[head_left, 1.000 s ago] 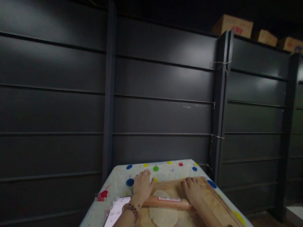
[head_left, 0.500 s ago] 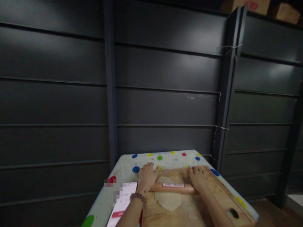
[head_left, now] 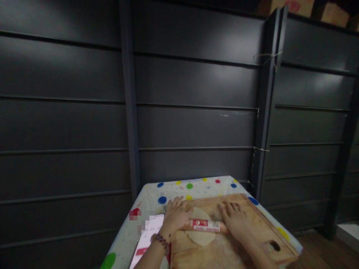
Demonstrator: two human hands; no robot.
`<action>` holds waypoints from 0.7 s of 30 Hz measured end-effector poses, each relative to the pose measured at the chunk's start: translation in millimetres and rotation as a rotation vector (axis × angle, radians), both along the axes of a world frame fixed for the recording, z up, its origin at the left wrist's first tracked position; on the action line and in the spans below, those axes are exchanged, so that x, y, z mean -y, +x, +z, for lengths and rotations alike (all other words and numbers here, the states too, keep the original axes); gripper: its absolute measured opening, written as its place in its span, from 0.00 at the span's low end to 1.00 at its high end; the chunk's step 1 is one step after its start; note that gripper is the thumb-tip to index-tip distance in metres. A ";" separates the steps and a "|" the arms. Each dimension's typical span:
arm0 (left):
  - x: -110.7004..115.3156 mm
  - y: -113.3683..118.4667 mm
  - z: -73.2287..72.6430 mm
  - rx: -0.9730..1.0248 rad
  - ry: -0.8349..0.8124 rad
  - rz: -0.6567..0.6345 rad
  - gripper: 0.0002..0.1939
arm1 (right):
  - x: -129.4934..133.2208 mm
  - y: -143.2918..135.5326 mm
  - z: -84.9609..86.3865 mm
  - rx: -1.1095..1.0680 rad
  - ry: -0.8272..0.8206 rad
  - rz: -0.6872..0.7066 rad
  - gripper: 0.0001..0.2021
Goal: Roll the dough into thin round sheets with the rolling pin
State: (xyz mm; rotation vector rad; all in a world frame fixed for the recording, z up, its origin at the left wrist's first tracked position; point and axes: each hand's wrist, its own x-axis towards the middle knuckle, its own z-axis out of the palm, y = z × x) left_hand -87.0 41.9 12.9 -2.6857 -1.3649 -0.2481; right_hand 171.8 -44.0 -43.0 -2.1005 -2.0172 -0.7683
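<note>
A wooden rolling pin with a red and white label lies across a flat sheet of pale dough. Under both is a wooden cutting board. My left hand rests palm down on the pin's left end, its fingers stretched forward and apart. On the pin's right end lies my right hand, also palm down with fingers spread. The hands cover both ends of the pin. Dough shows in front of and behind the pin.
A phone with a lit screen lies left of the board, beside my left forearm. The table wears a white cloth with coloured dots. Behind it rises a dark panelled wall. Cardboard boxes sit at the top right.
The rolling pin has turned, bringing more of its red label into view. My left hand has slid over its end, its palm now further forward across the pin. The view has shifted slightly.
</note>
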 end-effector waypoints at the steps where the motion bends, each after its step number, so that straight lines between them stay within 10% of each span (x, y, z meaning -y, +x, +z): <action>1: 6.5 -3.0 -0.3 -0.003 0.006 -0.026 0.19 | 5.5 -1.8 -1.4 -0.004 0.012 0.026 0.25; 10: 43.1 -14.2 -1.9 0.159 0.077 0.008 0.25 | 32.7 -14.6 5.3 -0.212 0.010 0.141 0.22; 21: -8.3 3.7 5.2 0.263 0.119 0.157 0.28 | -31.0 -4.3 36.4 -0.579 0.003 -0.012 0.19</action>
